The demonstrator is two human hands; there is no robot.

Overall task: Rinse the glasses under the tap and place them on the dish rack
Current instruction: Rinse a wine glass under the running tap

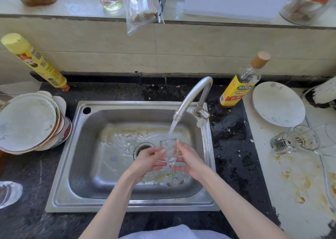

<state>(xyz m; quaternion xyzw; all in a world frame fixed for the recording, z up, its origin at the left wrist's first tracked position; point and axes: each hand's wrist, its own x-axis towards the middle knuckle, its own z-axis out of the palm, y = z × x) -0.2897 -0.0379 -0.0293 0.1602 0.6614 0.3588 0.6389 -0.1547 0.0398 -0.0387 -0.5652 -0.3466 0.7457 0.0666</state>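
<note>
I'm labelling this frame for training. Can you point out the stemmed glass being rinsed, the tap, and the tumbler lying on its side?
stemmed glass (168, 147): head view, on its bowl.
tap (192, 93): head view, on the curved spout.
tumbler (295, 139): head view, on its side wall.

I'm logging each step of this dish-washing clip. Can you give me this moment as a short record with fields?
activity: rinsing a stemmed glass under the running tap
left hand: fingers hold the glass bowl
right hand: fingers hold the bowl's other side
water: flowing into the glass
location: over the steel sink
waiting: tumbler lying on its side, right counter
also: stacked plates left, white plate right
dish rack: not identifiable
</note>
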